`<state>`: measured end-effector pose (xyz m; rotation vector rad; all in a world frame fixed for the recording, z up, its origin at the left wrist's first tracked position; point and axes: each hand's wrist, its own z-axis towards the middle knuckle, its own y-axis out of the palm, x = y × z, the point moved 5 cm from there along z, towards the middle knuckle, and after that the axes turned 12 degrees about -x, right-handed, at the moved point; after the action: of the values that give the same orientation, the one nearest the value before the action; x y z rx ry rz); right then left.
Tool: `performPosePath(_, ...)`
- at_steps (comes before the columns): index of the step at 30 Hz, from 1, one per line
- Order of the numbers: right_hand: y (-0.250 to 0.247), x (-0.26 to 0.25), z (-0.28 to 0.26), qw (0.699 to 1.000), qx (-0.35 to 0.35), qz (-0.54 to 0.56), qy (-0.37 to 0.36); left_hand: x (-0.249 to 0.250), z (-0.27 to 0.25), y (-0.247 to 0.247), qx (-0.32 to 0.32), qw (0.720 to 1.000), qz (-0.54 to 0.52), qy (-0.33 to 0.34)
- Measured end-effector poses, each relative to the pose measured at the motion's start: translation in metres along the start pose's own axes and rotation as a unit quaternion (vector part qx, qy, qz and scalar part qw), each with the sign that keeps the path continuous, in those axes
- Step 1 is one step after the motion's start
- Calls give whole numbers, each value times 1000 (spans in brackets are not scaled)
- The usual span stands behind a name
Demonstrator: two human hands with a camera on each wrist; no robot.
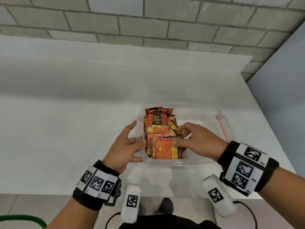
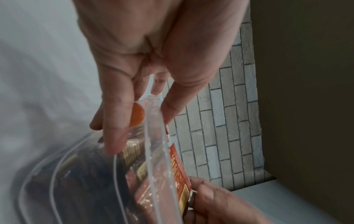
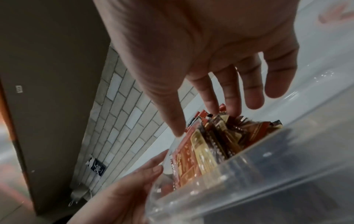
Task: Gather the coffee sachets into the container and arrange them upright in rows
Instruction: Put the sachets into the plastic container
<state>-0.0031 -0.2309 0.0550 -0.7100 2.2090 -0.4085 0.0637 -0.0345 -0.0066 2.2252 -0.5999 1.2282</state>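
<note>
We note the left hand (image 1: 125, 146) at the container's nine o'clock wall, thumb hooked over the rim and fingers spread against the outside, a bracing hold that, in our judgement, keeps the light tub from sliding while the other hand works. The right hand (image 1: 196, 139) reaches in from four o'clock; its thumb presses flat on the nearest sachet's face while the curled fingers dip among the packet tops farther in, and we cannot tell whether any single packet is pinched, so the hand is working the stack, not carrying. The coffee sachets (image 1: 162, 134) all sit inside the clear container (image 1: 206, 113), packed against its nine o'clock half; those toward twelve o'clock stand upright with printed fronts showing, while several in the middle lie tilted and crossed. The three o'clock half of the tub shows bare floor. We see no sachets loose on the white counter (image 1: 66, 129), so gathering appears finished and the straightening of rows is the step in hand. We judge the leaning packets likely to topple toward the bare side unless supported. A grey brick wall (image 1: 148, 22) runs behind the counter at twelve o'clock.
</note>
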Motion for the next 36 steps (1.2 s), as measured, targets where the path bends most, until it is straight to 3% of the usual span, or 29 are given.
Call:
performPosePath(4, 9, -2, 3, 998, 0, -54, -29, 3, -2, 0, 5, 1000, 4, 2)
performPosePath(13, 30, -6, 11, 994, -72, 17, -79, 5, -3, 1, 17, 1000, 20, -3)
performPosePath(21, 34, -12, 16, 992, -49, 8, -116, 5, -3, 2, 16, 1000, 24, -2)
performPosePath(27, 36, -14, 18, 988, -70, 43, -133, 4, -3, 0, 12, 1000, 26, 0)
performPosePath(36, 18, -8, 15, 977, -62, 133, -157, 21, -8, -18, 66, 998, 10, 22)
